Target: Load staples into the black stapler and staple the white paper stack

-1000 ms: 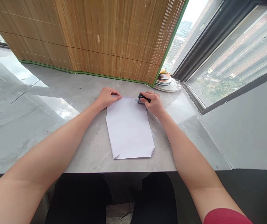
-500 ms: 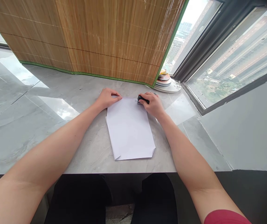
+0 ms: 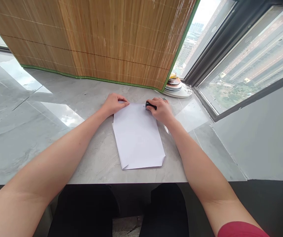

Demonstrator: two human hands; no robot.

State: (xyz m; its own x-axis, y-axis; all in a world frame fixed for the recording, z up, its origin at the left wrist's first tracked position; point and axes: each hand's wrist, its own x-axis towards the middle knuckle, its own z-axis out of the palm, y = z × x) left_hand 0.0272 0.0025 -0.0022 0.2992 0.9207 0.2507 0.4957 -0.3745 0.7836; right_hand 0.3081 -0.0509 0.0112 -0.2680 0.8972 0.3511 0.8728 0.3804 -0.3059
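Observation:
White paper sheets [image 3: 138, 138] lie on the grey marbled surface in front of me, with small folds at both near corners. My left hand [image 3: 115, 104] pinches the far left corner of the paper between thumb and fingers. In my right hand [image 3: 162, 109] is a small black stapler [image 3: 151, 105], its front end over the far right edge of the paper. The fingers wrap round it, so much of its body is hidden. Whether its jaws are pressed together I cannot tell.
Beyond the paper hangs a bamboo blind [image 3: 106, 42] with a green border. A stack of plates [image 3: 174, 86] stands at the back right by the window frame [image 3: 212, 59]. The marbled surface [image 3: 32, 141] ends at a front edge above my legs.
The stapler has tilted slightly in my right hand, and the paper has shifted very little to the right. My left hand keeps its place.

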